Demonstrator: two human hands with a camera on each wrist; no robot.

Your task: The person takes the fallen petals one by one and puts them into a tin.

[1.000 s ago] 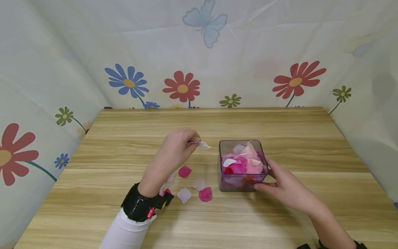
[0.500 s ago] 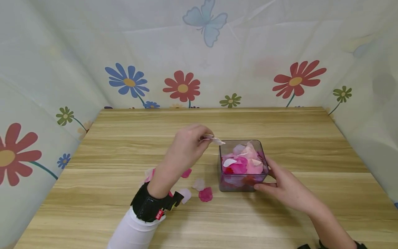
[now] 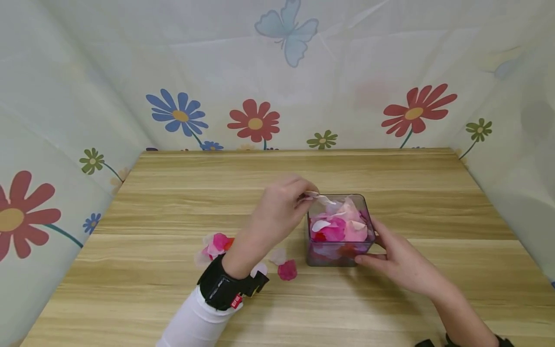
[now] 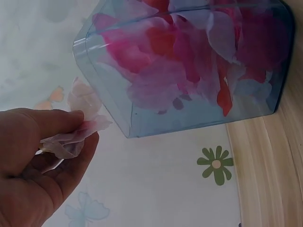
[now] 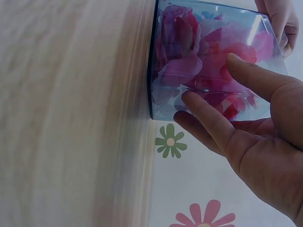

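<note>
My left hand (image 3: pixel 277 209) pinches a few pale pink petals (image 4: pixel 70 142) between thumb and fingers. It hovers at the upper left rim of a clear, smoky-tinted square box (image 3: pixel 317 260), the petals' tips just over the opening. Pink, white and red petals (image 3: pixel 334 230) fill much of that box. At its lower right corner, my right hand (image 3: pixel 401 262) holds the box, thumb on one side and fingers on another, as the right wrist view also shows. The box stands upright on the table.
Loose petals lie on the wooden table (image 3: pixel 151 202): a pink and white cluster (image 3: pixel 218 245), a dark pink petal (image 3: pixel 287 270) and pale ones beside it. My left forearm covers part of them. A flower-printed curtain (image 3: pixel 347 72) encloses the table's back and sides.
My left hand has moved right with the pinched petals, from left of the box to its rim. The petal cluster at left has come out from behind the forearm. The right hand stays put.
</note>
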